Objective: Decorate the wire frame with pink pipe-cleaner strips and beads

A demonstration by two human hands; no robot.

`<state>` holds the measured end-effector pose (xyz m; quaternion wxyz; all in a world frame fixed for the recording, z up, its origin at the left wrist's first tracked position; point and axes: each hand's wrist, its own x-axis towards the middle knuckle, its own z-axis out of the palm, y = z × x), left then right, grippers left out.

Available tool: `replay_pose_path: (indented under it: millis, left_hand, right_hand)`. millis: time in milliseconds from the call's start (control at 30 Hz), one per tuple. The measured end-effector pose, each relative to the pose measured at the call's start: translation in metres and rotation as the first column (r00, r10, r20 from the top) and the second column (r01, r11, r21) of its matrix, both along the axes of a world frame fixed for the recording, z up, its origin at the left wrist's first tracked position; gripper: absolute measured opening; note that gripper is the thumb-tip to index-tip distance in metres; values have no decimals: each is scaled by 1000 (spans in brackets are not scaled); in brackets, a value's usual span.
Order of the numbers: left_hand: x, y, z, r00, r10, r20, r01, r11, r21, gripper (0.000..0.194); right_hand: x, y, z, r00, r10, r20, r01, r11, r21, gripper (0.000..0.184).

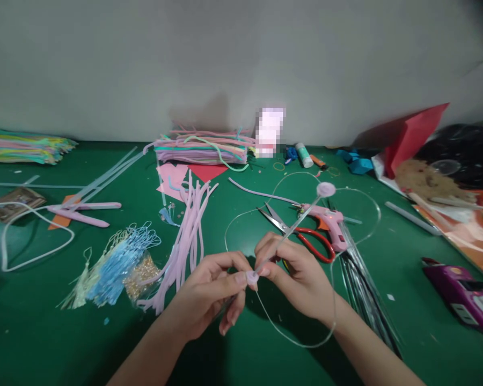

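My left hand [215,292] is closed, thumb and forefinger pinching a small pale lilac coil [251,277]. Beside it, my right hand [295,271] pinches the lower end of a thin pale stem [292,230] against the coil. That stem slants up and away to a round lilac disc [326,189]. A thin clear cord [380,209] makes wide loops around my right hand and meets the disc. Just beyond my right hand lie red-handled scissors [316,241], blades apart, and a pink glue gun [330,220].
Lilac pipe cleaners [191,214], blue tassels [118,273] and a bag of gold beads [143,279] lie left. A pink hair straightener [84,212] is further left. Bundled pipe cleaners [203,150] lie by the wall. Dark wires [366,284] and a purple device [462,295] are right.
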<state>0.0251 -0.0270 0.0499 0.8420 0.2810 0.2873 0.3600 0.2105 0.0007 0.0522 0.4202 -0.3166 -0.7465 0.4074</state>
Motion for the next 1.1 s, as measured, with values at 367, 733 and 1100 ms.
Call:
replay_pose_path:
  millis: [367, 733, 1100]
  left_hand:
    - [0, -1, 4, 1000, -8, 10, 8, 1000, 12, 30]
    - [12, -1, 10, 707, 550, -445, -436, 834, 338, 16]
    - [23, -3, 18, 405, 815, -415, -510, 578, 637, 6]
  right_hand:
    - [-9, -9, 9, 966, -21, -259, -56, 956, -288, 8]
    - [-33, -9, 11, 913, -309, -267, 54, 738, -672, 19]
    - [-43, -9, 15, 924, -326, -201, 181, 834, -522, 11]
